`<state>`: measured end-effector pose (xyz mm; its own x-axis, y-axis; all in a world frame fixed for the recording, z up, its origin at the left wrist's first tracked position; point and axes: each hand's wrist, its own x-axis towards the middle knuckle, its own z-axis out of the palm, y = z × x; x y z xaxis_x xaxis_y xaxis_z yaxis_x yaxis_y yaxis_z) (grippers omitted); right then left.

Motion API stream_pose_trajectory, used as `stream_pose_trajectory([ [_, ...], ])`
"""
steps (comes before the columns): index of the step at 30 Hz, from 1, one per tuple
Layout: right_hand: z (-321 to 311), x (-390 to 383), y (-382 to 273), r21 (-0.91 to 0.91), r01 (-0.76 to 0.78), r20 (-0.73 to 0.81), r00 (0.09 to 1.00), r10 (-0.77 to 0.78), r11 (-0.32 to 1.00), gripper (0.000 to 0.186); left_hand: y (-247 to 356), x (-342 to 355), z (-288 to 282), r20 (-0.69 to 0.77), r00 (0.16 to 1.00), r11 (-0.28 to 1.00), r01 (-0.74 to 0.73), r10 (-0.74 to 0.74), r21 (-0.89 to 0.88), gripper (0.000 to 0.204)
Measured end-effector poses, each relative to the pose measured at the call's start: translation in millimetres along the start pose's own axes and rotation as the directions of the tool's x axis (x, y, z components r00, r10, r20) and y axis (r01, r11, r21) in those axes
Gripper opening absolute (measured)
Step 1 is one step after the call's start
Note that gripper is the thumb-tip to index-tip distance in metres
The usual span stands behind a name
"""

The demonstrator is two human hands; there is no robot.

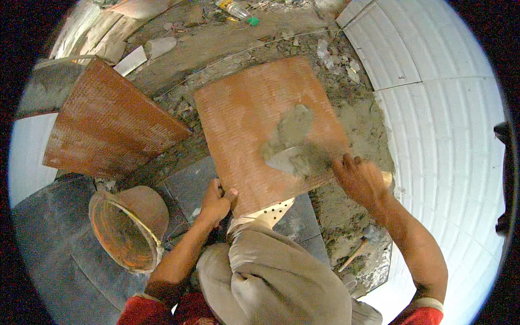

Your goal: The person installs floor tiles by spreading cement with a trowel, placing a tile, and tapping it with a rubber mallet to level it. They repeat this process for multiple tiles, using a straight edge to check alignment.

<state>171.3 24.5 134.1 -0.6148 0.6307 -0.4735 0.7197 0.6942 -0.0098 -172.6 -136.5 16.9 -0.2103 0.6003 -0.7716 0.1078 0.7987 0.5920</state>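
Note:
A reddish-brown tile, ribbed back facing up, is tilted in front of my knees. Grey wet mortar lies in a patch on its right half. My right hand is closed round the handle of a trowel, whose blade rests at the mortar, slightly blurred. At the near left corner, my left hand grips the tile's edge, thumb on top and fingers partly hidden. Below that edge shows a pale shoe with holes.
Another brown tile leans at the left, above a tipped bucket. Dark floor tiles stretch left. White wall panels rise close on the right. A wooden-handled tool lies on rough mortar; a plastic bottle lies far off.

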Motion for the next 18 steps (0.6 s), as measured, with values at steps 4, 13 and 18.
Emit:
stream_pose_trajectory([
  [4, 0, 19, 14, 0.079, -0.014, 0.117, 0.993, 0.005, 0.997, 0.018, 10, -8, -2, 0.053, 0.996, 0.996, 0.076, -0.073, -0.056, 0.033],
  [13, 28, 62, 25, 0.177, -0.172, -0.067, 0.980, 0.186, 0.969, 0.025, 7, -4, -4, 0.050, 0.994, 0.995, 0.095, -0.094, -0.017, 0.031],
  [18, 25, 98, 26, 0.422, -0.185, 0.109, 0.982, 0.153, 0.887, 0.037, 6, -5, -3, -0.002, 0.999, 0.998, -0.049, 0.049, -0.033, 0.031],
])
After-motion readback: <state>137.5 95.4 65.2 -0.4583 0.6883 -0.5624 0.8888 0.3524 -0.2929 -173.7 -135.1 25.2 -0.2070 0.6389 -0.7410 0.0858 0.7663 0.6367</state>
